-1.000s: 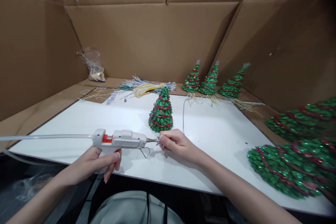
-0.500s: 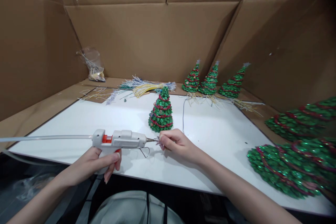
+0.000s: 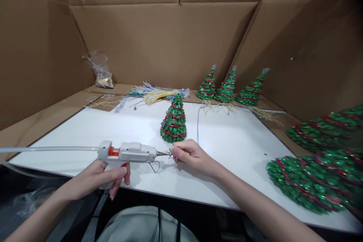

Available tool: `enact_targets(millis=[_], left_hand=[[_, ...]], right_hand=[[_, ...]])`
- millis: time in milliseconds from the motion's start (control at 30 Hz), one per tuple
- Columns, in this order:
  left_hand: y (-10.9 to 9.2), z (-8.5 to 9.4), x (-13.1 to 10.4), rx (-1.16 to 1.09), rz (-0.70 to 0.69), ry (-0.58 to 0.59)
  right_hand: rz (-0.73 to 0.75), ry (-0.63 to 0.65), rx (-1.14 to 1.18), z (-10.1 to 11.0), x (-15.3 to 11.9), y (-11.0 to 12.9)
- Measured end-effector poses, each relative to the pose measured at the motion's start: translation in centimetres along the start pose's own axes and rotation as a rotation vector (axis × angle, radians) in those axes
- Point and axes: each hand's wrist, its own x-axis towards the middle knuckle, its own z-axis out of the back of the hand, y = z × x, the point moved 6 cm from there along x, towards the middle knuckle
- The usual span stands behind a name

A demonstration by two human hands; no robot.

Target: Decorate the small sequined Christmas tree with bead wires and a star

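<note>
Head camera: white worktop (image 3: 235, 136) inside cardboard walls (image 3: 159, 41). Left hand (image 3: 98, 177) was wrapped around the grip of a white-and-orange glue gun (image 3: 136, 152), thumb and a finger near the orange trigger (image 3: 125, 166). The gun lay level in the air, nozzle pointing right; its bent wire stand (image 3: 154, 168) hung below the barrel. A long translucent rod (image 3: 48, 149) ran out of the back, off past the left edge.

Right hand (image 3: 193, 158) was nearly closed, thumb and fingertips pinching a small silvery-pink ornament (image 3: 171, 155), mostly hidden by the fingers; exact shape could not be made out. Nozzle tip sat right by it; touching or not, I could not tell.

A small green tree (image 3: 173, 124) with red garland stood upright on the worktop, just beyond the ornament, its top bare green. Three similar trees (image 3: 226, 87) stood at the back right, each with a pale topper. Two larger trees (image 3: 309, 185) leaned in from the right edge, partly cut off.

Toward the back: yellow and white strands (image 3: 159, 96) in a loose bundle, with a clear plastic bag (image 3: 102, 70) in the left corner.
</note>
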Motion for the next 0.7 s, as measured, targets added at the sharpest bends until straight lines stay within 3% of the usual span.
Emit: enact_targets(millis=[700], left_hand=[[0.97,0.33,-0.59,-0.061,0.023,0.034]], right_hand=[[0.001,0.041,0.013,-0.22,0.1,0.22]])
